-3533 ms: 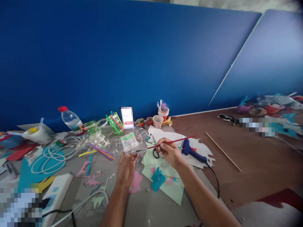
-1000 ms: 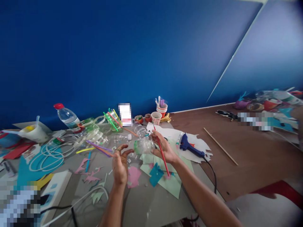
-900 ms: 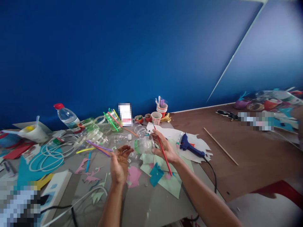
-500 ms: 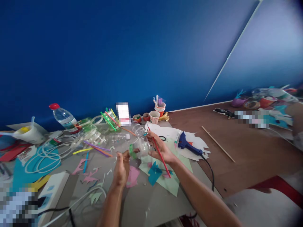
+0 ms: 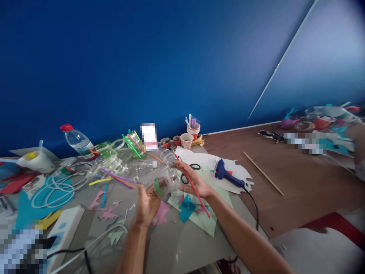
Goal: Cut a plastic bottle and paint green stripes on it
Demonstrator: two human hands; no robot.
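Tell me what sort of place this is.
Probably a craft work area: a blue glue gun lies on white paper, cut pink scraps lie about, and the right hand holds a thin red stick.

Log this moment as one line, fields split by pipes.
left hand: touching green-banded clear container | right hand: holding thin red stick | nearby: black scissor handles, blue glue gun on white paper

The table (image 5: 305, 182) (brown at right) carries a thin wooden stick (image 5: 264, 173).
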